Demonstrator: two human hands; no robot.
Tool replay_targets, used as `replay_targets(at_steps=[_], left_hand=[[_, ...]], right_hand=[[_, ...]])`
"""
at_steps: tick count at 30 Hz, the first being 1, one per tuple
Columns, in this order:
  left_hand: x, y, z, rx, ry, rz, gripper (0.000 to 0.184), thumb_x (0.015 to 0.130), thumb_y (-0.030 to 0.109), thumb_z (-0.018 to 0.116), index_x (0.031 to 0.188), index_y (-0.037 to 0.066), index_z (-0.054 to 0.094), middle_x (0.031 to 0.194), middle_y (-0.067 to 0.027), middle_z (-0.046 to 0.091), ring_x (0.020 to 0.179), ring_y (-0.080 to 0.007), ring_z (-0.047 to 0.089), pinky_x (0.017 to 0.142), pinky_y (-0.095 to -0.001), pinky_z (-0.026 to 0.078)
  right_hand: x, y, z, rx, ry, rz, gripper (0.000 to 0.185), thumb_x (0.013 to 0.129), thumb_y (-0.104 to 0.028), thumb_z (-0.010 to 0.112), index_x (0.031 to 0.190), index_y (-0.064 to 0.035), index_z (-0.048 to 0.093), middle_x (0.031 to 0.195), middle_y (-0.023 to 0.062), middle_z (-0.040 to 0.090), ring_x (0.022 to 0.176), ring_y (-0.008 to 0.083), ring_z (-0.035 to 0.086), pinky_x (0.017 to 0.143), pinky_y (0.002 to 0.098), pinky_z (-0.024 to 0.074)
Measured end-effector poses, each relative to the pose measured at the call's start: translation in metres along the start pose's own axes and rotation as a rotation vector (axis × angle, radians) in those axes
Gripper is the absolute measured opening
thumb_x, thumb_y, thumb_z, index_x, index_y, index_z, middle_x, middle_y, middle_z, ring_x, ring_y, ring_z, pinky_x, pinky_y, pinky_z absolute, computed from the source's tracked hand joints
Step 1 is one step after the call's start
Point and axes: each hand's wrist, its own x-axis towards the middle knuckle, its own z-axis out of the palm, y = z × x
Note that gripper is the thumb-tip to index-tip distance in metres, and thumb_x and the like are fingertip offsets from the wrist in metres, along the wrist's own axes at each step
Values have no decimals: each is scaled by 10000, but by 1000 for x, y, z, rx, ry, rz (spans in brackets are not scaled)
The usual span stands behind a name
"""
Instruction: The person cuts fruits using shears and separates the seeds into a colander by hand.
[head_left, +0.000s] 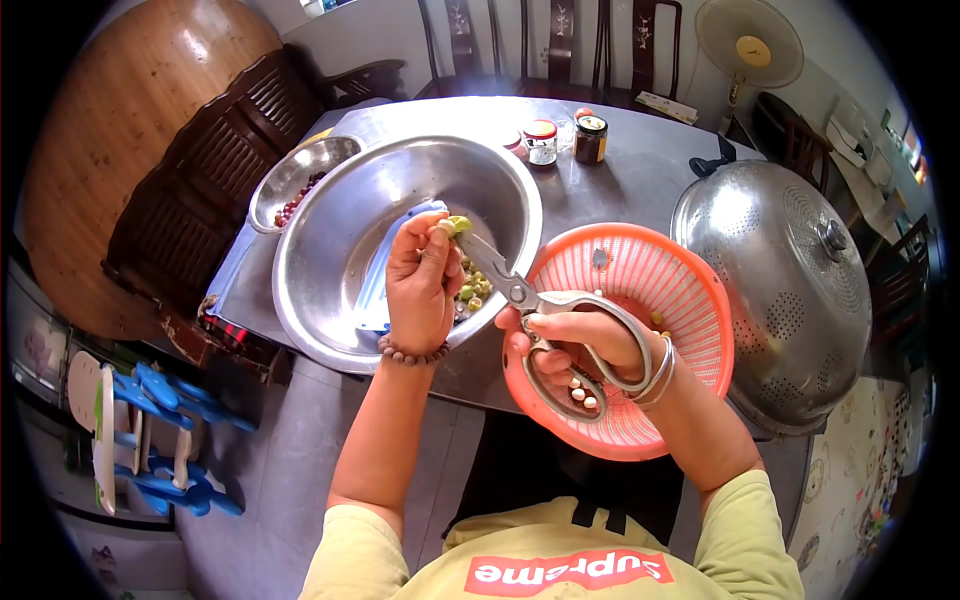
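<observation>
My left hand [420, 285] pinches a small green piece of produce [459, 224] between thumb and fingertips, above the large steel basin [312, 270]. In my right hand [600, 338] is a pair of kitchen scissors [520, 293], its blades reaching to the green piece. The fingers pass through the scissors' handles. Inside the basin lie several small green and yellowish pieces [472, 290] and a blue-and-white bag [374, 285], partly hidden by my left hand. A pink plastic colander [700, 330] stands below my right hand. Small white bits [579, 394] show through the lower handle loop.
A smaller steel bowl [275, 185] with dark red fruit [300, 198] sits beyond the basin. Jars [590, 140] stand at the back of the grey table [640, 190]. A large perforated steel lid [790, 300] leans at the right. Wooden chairs [560, 60] line the far side.
</observation>
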Motion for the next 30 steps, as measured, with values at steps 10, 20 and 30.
replay_targets(at_steps=[10,20,30], left_hand=[[3,4,1,1,120,-46,108,938,143,471,1015,89,524,806,-16,588,536,-25,429,407,-146,307],[5,1,-9,39,317,-81,146,957,220,421,1016,93,464,923,-115,619,534,-72,429,430,-164,349],[5,0,-7,132,311,-137,131,934,165,470,1004,54,476,993,-79,591,471,-39,422,357,-163,303]], right_hand=[[3,3,3,-323,82,-49,317,876,-147,495,1130,42,470,777,12,509,572,56,441,475,187,368],[-14,-15,6,-624,203,-86,281,851,-192,574,1031,19,529,762,17,549,670,72,508,569,210,413],[-34,-28,14,-763,276,-296,161,835,-169,566,831,-22,499,657,10,497,584,75,468,515,223,396]])
